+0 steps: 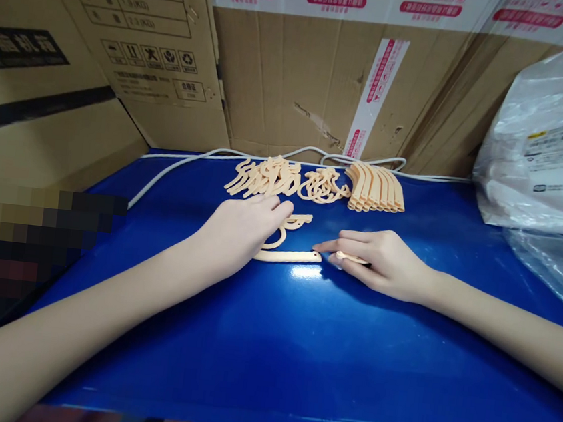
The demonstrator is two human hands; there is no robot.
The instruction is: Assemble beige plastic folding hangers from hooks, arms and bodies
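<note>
My left hand is curled palm-down over beige plastic pieces on the blue table, its fingertips mostly hidden. From beneath it show a long beige strip with a hole at its end and a curved hook-like piece. Another beige piece lies just beyond its fingers. To the right, my right hand is closed around a small beige plastic piece, which sticks out between its fingers. Its index fingertip is at the holed end of the strip. Whatever my left fingers grip is out of sight.
At the back of the table lie a heap of wavy beige pieces, a smaller heap of hooks and a neat row of curved pieces. A white cable, cardboard boxes and a plastic bag border them.
</note>
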